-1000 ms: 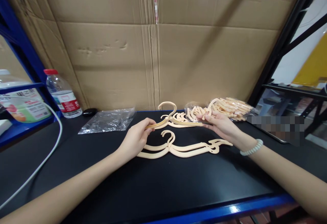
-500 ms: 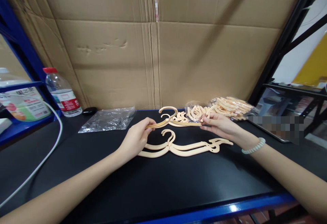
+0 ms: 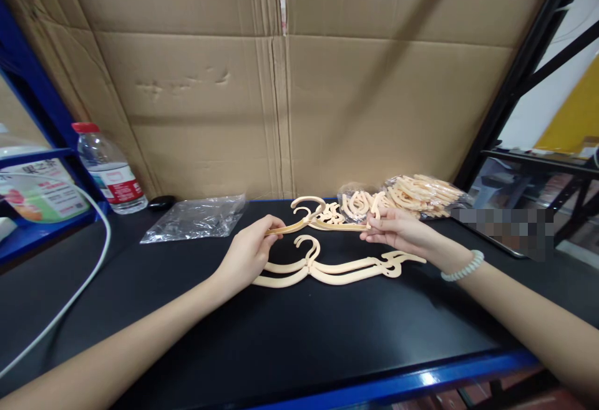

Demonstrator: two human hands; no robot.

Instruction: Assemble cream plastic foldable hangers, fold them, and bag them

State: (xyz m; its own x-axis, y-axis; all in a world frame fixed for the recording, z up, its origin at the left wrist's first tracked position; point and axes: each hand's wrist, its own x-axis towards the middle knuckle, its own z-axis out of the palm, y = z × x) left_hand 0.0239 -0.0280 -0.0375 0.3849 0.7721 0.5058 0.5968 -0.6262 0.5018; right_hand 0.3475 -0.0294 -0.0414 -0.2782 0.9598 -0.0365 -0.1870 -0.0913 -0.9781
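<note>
Lowered slightly, the hanger (image 3: 337,226) is pinched at both ends by left hand (image 3: 248,255) and right hand (image 3: 397,232); seemingly light, stiff.

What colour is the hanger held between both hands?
The hanger is pale cream, almost peach; the head view shows it.

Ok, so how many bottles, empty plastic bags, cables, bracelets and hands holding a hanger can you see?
Water bottle: 1
Empty plastic bag: 1
White cable: 1
Beaded bracelet: 1
Hands gripping the held hanger: 2, left hand and right hand
Total: 6
</note>
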